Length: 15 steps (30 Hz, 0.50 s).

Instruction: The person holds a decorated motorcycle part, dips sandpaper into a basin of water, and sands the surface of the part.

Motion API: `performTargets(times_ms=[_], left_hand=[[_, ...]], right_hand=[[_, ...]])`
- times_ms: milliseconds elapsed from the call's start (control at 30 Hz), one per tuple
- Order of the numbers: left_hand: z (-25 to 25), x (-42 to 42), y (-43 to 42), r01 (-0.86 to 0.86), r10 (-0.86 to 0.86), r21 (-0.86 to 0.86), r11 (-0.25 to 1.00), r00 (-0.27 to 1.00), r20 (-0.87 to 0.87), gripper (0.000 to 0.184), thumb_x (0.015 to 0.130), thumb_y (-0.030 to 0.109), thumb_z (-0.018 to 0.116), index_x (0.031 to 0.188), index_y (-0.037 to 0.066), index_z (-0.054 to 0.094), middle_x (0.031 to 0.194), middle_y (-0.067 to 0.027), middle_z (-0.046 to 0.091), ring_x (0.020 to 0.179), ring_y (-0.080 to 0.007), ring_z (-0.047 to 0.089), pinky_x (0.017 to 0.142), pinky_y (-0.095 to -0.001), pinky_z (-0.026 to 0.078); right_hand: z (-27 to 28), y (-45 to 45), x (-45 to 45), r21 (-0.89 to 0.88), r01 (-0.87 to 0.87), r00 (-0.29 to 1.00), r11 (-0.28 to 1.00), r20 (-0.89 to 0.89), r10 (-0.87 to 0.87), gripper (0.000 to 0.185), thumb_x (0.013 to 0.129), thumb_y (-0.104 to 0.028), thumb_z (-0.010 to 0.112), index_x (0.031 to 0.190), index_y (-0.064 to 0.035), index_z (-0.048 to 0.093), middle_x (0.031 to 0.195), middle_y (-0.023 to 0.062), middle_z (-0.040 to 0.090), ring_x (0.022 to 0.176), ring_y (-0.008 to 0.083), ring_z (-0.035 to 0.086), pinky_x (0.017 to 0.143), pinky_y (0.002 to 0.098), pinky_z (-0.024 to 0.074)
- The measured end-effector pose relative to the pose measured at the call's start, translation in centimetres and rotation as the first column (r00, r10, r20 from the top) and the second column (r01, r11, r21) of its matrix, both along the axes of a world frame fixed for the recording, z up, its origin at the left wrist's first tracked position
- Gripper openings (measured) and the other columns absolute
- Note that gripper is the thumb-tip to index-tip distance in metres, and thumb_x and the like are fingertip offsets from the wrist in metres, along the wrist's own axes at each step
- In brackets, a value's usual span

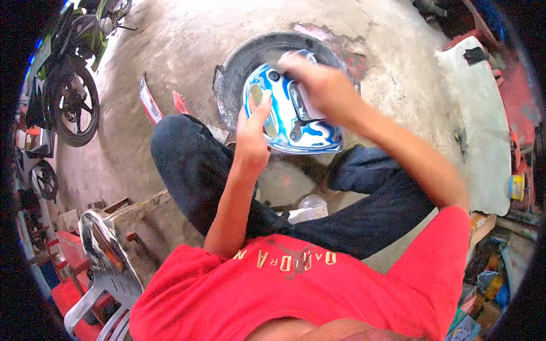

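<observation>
A glossy blue-and-white swirl-patterned plastic shell [278, 111], with openings and round holes in it, is tilted above a dark round basin [236, 62]. It looks like a motorcycle body panel. My left hand [253, 133] grips its left edge, thumb on the patterned face. Over the upper right part of the shell is my right hand [324, 85], its fingers curled together and slightly blurred. A whitish patch shows beneath this hand; whether it is a held item or part of the shell is unclear.
Red-and-white panel pieces [150, 102] lie on the concrete floor left of the basin. A motorcycle wheel [74, 102] stands at the upper left, a plastic chair [111, 267] at the lower left. A clear plastic bag [311, 207] lies between my legs. A pale board [478, 131] is at right.
</observation>
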<state>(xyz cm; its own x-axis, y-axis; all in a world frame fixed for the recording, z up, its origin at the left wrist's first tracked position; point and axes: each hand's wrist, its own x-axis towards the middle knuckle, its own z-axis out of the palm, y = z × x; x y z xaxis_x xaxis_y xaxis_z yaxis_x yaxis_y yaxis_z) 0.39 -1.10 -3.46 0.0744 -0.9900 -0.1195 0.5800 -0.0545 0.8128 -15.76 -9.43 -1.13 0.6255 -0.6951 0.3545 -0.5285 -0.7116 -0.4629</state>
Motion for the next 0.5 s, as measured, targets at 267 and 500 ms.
performTargets(times_ms=[267, 500], left_hand=[[-0.1, 0.1, 0.2, 0.003, 0.0, 0.036, 0.999, 0.997, -0.079, 0.037, 0.101, 0.021, 0.046, 0.133, 0.003, 0.045, 0.121, -0.0098, 0.059, 0.112, -0.0202, 0.059, 0.099, -0.0358, 0.046], [1.0, 0.1, 0.1, 0.082, -0.077, 0.029, 0.996, 0.986, -0.15, 0.041, 0.105, 0.033, 0.037, 0.133, 0.004, 0.046, 0.127, -0.0101, 0.058, 0.115, -0.0231, 0.058, 0.1, -0.0378, 0.045]], right_hand=[[-0.1, -1.2, -0.4, 0.009, 0.054, 0.996, 0.999, -0.067, -0.053, 0.033, 0.084, -0.009, 0.053, 0.116, -0.0069, 0.06, 0.112, 0.0178, 0.064, 0.098, 0.0353, 0.065, 0.081, 0.0436, 0.054], [0.9, -2.5, -0.5, 0.231, 0.268, 0.934, 0.935, -0.3, -0.194, 0.038, 0.087, -0.005, 0.059, 0.125, -0.0054, 0.057, 0.118, 0.0221, 0.063, 0.106, 0.0355, 0.064, 0.088, 0.0401, 0.052]])
